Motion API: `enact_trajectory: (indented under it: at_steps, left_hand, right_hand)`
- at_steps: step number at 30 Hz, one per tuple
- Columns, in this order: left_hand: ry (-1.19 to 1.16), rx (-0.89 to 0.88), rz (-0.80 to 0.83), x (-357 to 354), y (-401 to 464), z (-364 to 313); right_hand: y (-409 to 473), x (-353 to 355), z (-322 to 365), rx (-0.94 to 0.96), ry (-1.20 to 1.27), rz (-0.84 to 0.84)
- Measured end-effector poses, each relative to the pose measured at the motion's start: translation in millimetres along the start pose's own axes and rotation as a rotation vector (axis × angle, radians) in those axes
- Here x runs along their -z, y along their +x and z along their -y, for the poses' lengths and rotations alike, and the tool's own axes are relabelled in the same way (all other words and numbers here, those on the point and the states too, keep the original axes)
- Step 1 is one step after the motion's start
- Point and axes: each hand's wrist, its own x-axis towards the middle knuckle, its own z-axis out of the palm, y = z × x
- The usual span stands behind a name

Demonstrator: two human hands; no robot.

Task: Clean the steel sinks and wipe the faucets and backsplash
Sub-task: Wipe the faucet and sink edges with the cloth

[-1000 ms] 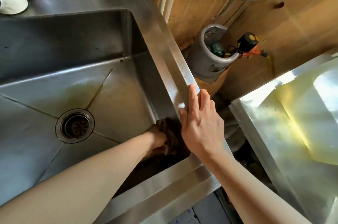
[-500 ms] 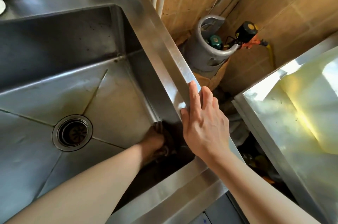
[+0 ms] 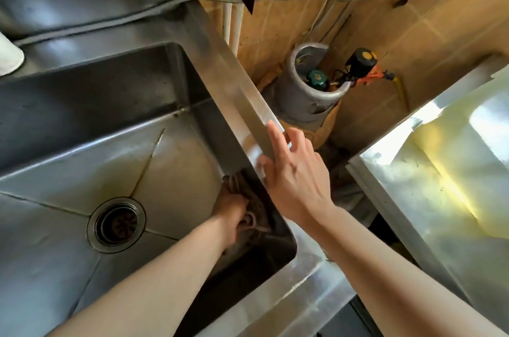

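Pretty bright overall, light coming from the right w/ yellowish glare off the steel counter (image 3: 446,171) — sink (image 3: 170,160) corner near the left hand (image 3: 231,211) sits in deep shadow. Wide-angle bending at edges, slightly soft.

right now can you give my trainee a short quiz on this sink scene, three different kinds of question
1. True or false: the left hand holds a cloth against the sink's right inner wall.
2. Where does the right hand rest? A) over the drain B) on the sink's right rim C) on the gas cylinder
3. Fill in: the valve on the gas cylinder is ____ in colour.

Key: 1 true; 2 B; 3 green
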Motion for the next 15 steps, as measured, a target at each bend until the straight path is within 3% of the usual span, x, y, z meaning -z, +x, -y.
enact_trajectory:
  at_steps: [8, 15]
  left_hand:
    - [0.031, 0.019, -0.177, -4.0, 70.3, 41.1]
    - [0.080, -0.015, -0.035, 5.8, 37.3, 12.5]
  right_hand:
    - [6.7, -18.3, 3.4, -0.040, -0.067, -0.030]
    - [7.5, -19.0, 2.4, -0.047, -0.081, -0.048]
